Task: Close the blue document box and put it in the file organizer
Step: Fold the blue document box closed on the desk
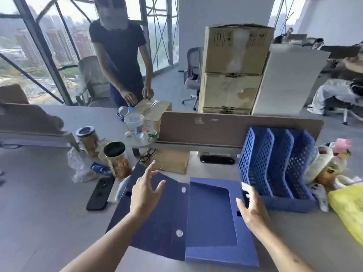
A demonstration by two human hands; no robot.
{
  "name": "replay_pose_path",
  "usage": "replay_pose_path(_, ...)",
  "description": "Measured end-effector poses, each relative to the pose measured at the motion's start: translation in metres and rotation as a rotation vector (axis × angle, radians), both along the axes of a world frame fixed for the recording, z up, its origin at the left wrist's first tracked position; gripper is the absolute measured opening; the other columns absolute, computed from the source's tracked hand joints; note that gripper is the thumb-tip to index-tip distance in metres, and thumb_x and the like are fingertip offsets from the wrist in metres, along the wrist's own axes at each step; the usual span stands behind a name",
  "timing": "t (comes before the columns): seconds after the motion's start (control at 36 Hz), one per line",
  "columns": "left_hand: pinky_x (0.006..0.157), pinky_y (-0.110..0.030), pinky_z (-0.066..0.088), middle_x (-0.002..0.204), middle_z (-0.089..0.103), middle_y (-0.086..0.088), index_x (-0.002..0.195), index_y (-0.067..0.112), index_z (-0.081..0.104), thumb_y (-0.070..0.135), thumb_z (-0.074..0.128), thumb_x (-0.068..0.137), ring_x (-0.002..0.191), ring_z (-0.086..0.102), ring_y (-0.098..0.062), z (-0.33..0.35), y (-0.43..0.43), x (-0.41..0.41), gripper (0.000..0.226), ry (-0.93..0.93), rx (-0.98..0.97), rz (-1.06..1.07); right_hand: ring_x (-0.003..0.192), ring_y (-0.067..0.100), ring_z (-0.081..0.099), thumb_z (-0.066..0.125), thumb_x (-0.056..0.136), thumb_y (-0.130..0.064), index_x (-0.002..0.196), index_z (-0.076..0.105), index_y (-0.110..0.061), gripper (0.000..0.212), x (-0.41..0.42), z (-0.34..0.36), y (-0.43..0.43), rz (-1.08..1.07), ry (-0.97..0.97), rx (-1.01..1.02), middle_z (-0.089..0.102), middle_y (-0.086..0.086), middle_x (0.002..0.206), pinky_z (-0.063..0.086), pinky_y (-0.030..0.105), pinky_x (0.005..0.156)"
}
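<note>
Reaching in to close the blue document box (212, 214)

It is lying open on the desk just beside the file organizer (275, 163); the left hand (146, 190) is hovering over the flap, fingers spread and empty, the right hand (253, 209) is splayed at the tray's right edge. Next, I'd say, folding the flap over.

Office: desks (49, 203), swivel chairs (193, 75)
</note>
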State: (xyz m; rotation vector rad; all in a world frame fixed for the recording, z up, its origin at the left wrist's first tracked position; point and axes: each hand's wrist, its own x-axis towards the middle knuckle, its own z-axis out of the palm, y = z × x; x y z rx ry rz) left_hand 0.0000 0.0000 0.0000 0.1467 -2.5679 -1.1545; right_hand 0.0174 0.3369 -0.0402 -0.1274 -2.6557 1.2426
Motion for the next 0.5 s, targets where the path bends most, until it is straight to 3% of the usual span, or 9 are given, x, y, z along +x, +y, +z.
replay_pose_path(0.14,0.099,-0.042,0.043,0.142,0.054,0.009,0.152,0.041,0.019,0.041,0.07,0.083,0.127,0.05,-0.021,-0.048,-0.02,0.033,0.085,-0.214,-0.11,0.052,0.128,0.015,0.046,0.059,0.091,-0.018,0.13,0.037,-0.041,0.051,0.037,-0.044,-0.015,0.068,-0.124,-0.015,0.046,-0.012,0.137,0.037,0.03,0.101)
replay_pose_path(0.25,0.119,-0.047,0.016,0.157,0.035,0.009,0.154,0.038,0.014,0.045,0.072,0.08,0.149,0.022,-0.021,-0.068,-0.031,0.054,0.094,-0.279,-0.237,0.149,0.132,0.017,0.044,0.069,0.085,-0.024,0.142,0.038,-0.029,0.065,0.058,-0.07,-0.018,0.072,-0.162,0.11,0.041,-0.018,0.136,0.032,0.025,0.103)
replay_pose_path(0.31,0.12,-0.05,0.006,0.163,0.022,0.01,0.155,0.039,0.01,0.047,0.073,0.079,0.152,0.008,-0.021,-0.074,-0.036,0.062,0.099,-0.326,-0.25,0.18,0.136,0.016,0.039,0.073,0.079,-0.036,0.145,0.035,-0.026,0.076,0.068,-0.08,-0.018,0.037,-0.225,0.164,0.039,-0.013,0.146,0.033,0.029,0.108)
replay_pose_path(0.39,0.119,-0.053,0.0,0.165,0.01,0.009,0.155,0.038,0.007,0.046,0.074,0.078,0.152,-0.003,-0.024,-0.079,-0.044,0.069,0.103,-0.395,-0.253,0.255,0.145,0.019,0.022,0.072,0.071,-0.056,0.15,0.025,-0.03,0.095,0.079,-0.091,-0.016,-0.001,-0.3,0.238,0.021,-0.007,0.159,0.029,0.041,0.115)
replay_pose_path(0.5,0.118,-0.055,0.004,0.164,0.007,0.008,0.154,0.04,0.007,0.04,0.077,0.077,0.151,-0.002,-0.027,-0.086,-0.057,0.073,0.104,-0.464,-0.229,0.359,0.15,0.025,-0.001,0.066,0.069,-0.068,0.152,0.013,-0.036,0.103,0.086,-0.098,-0.017,-0.017,-0.401,0.282,0.0,-0.01,0.163,0.019,0.048,0.118)
